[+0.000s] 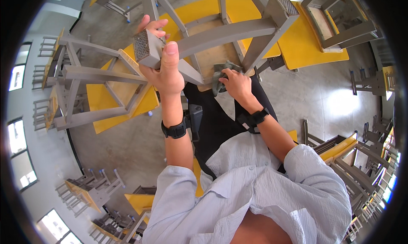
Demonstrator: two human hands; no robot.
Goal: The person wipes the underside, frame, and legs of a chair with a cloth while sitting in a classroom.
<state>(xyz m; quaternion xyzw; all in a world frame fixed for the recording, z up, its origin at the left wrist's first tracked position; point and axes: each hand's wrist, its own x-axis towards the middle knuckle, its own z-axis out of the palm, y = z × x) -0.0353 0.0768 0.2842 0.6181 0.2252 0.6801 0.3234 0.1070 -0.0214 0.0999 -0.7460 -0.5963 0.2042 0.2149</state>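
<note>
In front of me an overturned stool (229,31) has its grey metal legs pointing up and its bare wooden underside (218,57) showing. My left hand (165,63) grips the end of one leg (153,49), thumb on the near side and fingers behind. That leg's end has a textured pad. Lower down, my right hand (237,84) holds a crumpled grey-green cloth (220,75) against the near edge of the underside, close to the base of another leg. Part of the cloth is hidden under my fingers.
Yellow desktops (306,46) lie beyond and beside the stool. Another upturned stool (108,81) rests on a yellow desktop at left, and one more (334,27) at upper right. Rows of desks and stools (86,193) stand around on the grey floor (105,148).
</note>
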